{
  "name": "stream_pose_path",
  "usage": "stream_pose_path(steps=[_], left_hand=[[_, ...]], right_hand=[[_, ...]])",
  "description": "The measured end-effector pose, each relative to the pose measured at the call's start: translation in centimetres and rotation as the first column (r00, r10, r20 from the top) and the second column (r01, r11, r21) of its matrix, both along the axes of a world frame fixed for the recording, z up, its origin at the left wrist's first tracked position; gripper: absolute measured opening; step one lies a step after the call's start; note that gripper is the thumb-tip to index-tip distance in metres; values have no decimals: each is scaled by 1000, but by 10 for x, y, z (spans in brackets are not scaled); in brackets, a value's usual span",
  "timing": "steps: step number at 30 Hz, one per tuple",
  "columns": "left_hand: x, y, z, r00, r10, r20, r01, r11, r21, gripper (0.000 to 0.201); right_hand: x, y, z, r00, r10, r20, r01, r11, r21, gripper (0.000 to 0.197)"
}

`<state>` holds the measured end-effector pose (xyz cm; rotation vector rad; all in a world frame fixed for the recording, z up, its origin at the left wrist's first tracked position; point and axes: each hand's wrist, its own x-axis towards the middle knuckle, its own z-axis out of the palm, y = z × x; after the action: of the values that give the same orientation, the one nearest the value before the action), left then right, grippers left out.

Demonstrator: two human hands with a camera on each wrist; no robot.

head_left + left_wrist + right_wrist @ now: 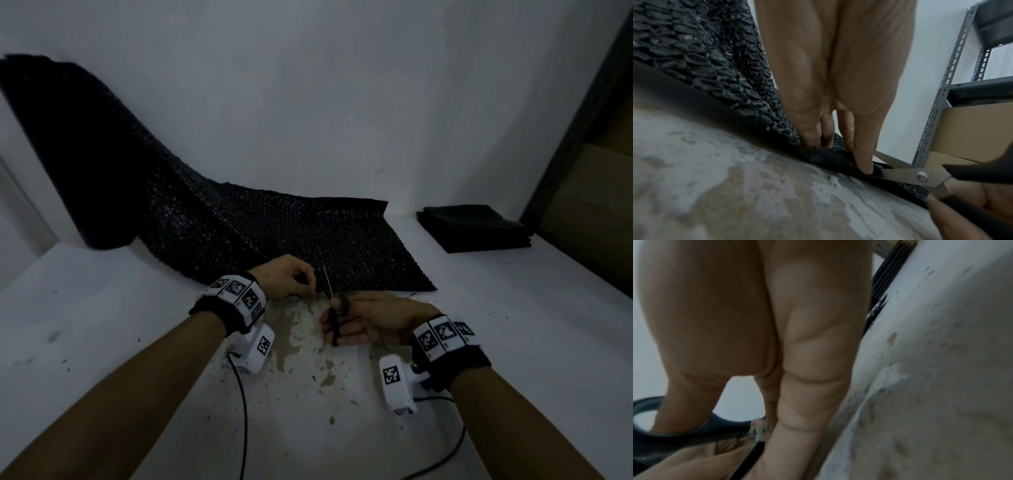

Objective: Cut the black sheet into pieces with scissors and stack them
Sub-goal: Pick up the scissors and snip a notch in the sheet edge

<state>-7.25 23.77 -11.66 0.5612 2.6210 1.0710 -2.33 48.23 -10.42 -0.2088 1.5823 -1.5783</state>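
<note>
The black sheet lies flat on the table, running away from both hands. The left hand pinches its near edge. The right hand, fingers through the loops, holds the scissors, blades parted at that edge and pointing away from the person; a cut would run along this line.

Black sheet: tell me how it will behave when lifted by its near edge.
The black sheet probably flops: it drapes in a curve off its roll. Its bubbled texture suggests it is light. The left hand pinches the edge beside the scissors, so it likely needs holding taut.
</note>
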Motion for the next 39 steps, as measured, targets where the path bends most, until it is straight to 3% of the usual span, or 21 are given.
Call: stream_pose_path(steps=[17, 27, 33, 39], left_hand=[[-4, 0, -5, 1000, 20, 8, -20, 999, 37, 7], [-5, 0, -8, 999, 35, 3, -35, 999, 16, 7], [-4, -1, -9, 999, 44, 8, -45, 997, 60, 6], [-1, 1, -8, 998, 67, 9, -67, 998, 11, 9]], right_hand=[[1, -6, 4, 998, 57, -28, -56, 998, 39, 57], [0, -7, 1, 1000, 21, -8, -21, 1000, 23, 44], [1, -10, 4, 999, 49, -24, -47, 997, 57, 45], [1, -2, 0, 1000, -20, -20, 20, 1000, 18, 45]])
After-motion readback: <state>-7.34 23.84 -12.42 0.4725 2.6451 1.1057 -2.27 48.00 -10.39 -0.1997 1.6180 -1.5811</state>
